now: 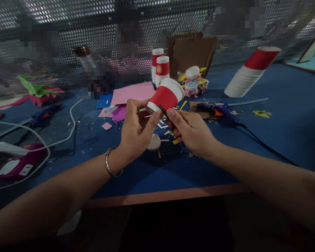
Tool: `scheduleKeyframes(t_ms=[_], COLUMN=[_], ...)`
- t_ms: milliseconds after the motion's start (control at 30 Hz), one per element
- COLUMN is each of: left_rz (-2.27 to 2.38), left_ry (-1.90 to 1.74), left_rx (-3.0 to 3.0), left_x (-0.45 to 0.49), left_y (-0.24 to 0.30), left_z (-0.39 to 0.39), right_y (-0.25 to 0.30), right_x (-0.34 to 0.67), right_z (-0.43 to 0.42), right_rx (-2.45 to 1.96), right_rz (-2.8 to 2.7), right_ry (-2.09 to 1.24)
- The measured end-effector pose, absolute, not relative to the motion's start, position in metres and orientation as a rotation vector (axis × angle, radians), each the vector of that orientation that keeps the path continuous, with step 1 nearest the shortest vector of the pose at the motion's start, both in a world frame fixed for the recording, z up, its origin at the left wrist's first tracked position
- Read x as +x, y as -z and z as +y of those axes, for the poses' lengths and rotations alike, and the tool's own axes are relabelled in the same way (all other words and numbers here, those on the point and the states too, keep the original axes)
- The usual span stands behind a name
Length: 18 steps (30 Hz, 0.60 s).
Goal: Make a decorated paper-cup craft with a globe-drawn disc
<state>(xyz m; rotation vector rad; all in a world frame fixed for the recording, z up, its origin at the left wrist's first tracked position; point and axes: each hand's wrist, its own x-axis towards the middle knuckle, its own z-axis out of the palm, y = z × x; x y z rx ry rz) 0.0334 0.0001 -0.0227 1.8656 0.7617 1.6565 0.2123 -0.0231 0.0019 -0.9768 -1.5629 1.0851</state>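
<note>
Tilted above the blue table is a red and white paper cup [166, 96], its narrow end toward me. My left hand [138, 126], with a metal bangle on the wrist, grips the cup's lower left side between thumb and fingers. On the lower right side, the thumb and fingers of my right hand [190, 130] pinch the same cup near its base. Below the hands lies a round white disc [154, 142] among scattered paper scraps [170, 133]. My fingertips behind the cup are partly hidden.
Stacked cups [162, 70] stand behind, before a cardboard piece [191, 52]. A leaning cup stack [252, 71] is at right. A glue gun [223, 111] trails a black cable. Pink paper [132, 92] lies left of centre; a white cord [72, 120] and purple packet [19, 162] are at left.
</note>
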Motion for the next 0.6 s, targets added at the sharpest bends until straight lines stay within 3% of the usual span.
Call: scheduleKeyframes(t_ms=[600], left_rz=[0.788], left_ry=[-1.577], left_rx=[1.977], left_x=[0.0294], left_y=[0.0263], left_z=[0.0034], right_y=[0.0081], right_x=[0.2126], right_z=[-0.0194], right_rx=[-0.977], right_rz=[-1.555], right_ry=[-1.064])
